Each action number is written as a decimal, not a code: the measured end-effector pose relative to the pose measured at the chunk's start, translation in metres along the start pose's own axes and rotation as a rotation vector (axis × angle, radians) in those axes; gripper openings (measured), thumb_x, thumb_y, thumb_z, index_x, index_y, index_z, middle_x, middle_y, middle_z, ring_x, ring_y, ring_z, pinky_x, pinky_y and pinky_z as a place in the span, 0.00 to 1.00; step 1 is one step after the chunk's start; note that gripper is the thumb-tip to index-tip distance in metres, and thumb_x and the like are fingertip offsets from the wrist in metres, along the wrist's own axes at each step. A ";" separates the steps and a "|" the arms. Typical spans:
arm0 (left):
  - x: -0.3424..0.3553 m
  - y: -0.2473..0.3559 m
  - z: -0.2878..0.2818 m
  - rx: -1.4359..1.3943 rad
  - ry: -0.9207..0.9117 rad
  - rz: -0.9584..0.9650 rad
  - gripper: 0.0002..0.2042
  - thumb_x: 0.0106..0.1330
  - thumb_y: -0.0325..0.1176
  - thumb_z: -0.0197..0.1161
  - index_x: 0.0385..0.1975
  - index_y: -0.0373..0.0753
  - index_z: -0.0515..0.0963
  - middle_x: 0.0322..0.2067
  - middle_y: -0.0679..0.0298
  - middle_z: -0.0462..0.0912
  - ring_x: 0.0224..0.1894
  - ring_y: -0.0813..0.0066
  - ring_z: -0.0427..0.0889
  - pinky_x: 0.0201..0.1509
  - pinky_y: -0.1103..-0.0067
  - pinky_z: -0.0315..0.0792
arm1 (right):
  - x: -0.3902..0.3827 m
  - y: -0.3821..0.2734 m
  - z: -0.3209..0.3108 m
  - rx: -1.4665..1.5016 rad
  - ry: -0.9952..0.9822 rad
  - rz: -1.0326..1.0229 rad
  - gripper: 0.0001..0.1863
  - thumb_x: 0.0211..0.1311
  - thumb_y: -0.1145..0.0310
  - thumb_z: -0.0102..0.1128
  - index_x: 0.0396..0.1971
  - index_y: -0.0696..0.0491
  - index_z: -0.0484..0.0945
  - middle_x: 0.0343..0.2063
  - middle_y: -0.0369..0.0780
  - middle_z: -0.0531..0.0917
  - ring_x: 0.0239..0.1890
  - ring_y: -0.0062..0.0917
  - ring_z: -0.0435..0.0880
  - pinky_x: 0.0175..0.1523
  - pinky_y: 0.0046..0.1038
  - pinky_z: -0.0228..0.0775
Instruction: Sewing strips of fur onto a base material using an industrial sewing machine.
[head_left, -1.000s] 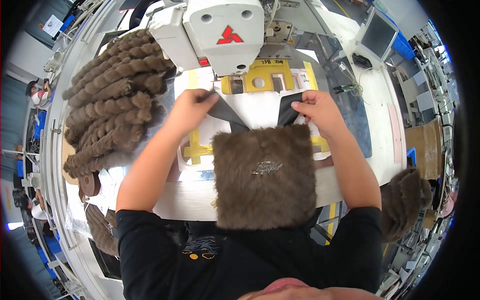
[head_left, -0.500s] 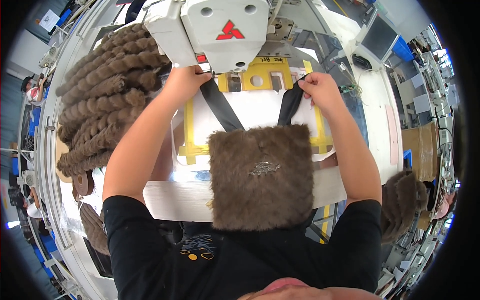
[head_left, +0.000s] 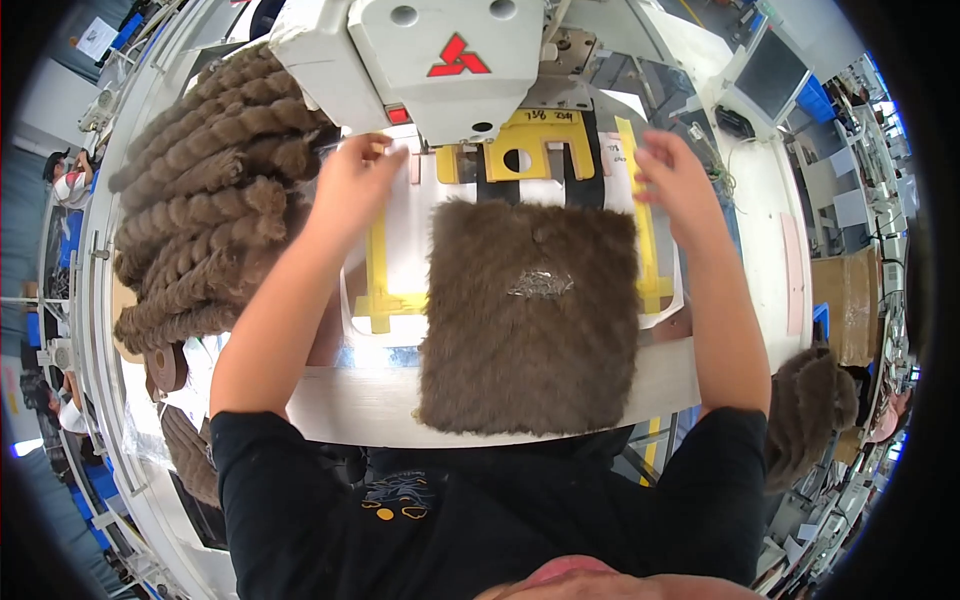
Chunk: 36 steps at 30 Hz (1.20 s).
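A square brown fur panel (head_left: 532, 330) with a shiny patch at its middle lies over the white bed's front edge. From its far side two black straps (head_left: 583, 190) run under the yellow clamp plate (head_left: 530, 135) below the white sewing machine head (head_left: 445, 70). To the left of the clamp, my left hand (head_left: 362, 178) is raised, empty, fingers loosely bent and apart. My right hand (head_left: 682, 182) hovers at the right, beside the yellow tape (head_left: 648, 240), its fingers spread with nothing between them. Neither hand touches the fur panel or the straps.
A tall pile of brown fur pieces (head_left: 215, 200) stands at the left, with a roll of brown tape (head_left: 168, 368) before it. More fur pieces (head_left: 810, 415) hang at the right, near a cardboard box (head_left: 845, 300). A screen (head_left: 768, 82) stands at the far right.
Both hands have let go of the straps and moved apart. The fur panel has slid forward toward the machine, and the straps now lie straighter beneath the yellow clamp plate.
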<state>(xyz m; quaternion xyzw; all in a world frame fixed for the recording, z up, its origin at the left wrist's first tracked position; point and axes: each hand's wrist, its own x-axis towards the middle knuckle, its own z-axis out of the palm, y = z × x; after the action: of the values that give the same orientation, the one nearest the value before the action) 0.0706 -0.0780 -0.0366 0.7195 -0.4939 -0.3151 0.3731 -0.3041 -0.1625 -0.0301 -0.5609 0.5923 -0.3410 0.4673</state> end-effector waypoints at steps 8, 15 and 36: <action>-0.078 0.010 0.006 -0.615 -0.259 -0.306 0.26 0.71 0.36 0.68 0.62 0.26 0.72 0.33 0.64 0.83 0.35 0.77 0.82 0.41 0.79 0.75 | -0.074 0.014 -0.008 0.334 -0.231 0.169 0.26 0.65 0.74 0.67 0.63 0.57 0.72 0.57 0.40 0.76 0.55 0.23 0.77 0.59 0.27 0.72; -0.091 0.017 0.002 -0.370 -0.493 -0.394 0.12 0.71 0.35 0.69 0.42 0.32 0.80 0.28 0.70 0.79 0.27 0.83 0.73 0.31 0.82 0.68 | -0.083 0.024 0.002 0.356 -0.217 0.050 0.27 0.64 0.81 0.64 0.63 0.58 0.71 0.59 0.43 0.75 0.55 0.23 0.78 0.62 0.26 0.72; -0.076 0.000 0.027 0.344 -0.107 0.214 0.21 0.68 0.29 0.65 0.61 0.32 0.78 0.24 0.51 0.81 0.25 0.58 0.80 0.35 0.68 0.76 | -0.064 -0.009 0.030 -0.583 -0.077 -0.133 0.20 0.65 0.67 0.68 0.54 0.59 0.83 0.29 0.46 0.86 0.29 0.34 0.84 0.41 0.33 0.76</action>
<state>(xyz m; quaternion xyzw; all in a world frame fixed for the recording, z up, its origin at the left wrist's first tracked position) 0.0247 -0.0126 -0.0443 0.6982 -0.6332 -0.2223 0.2494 -0.2767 -0.0971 -0.0204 -0.7215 0.6091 -0.1648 0.2851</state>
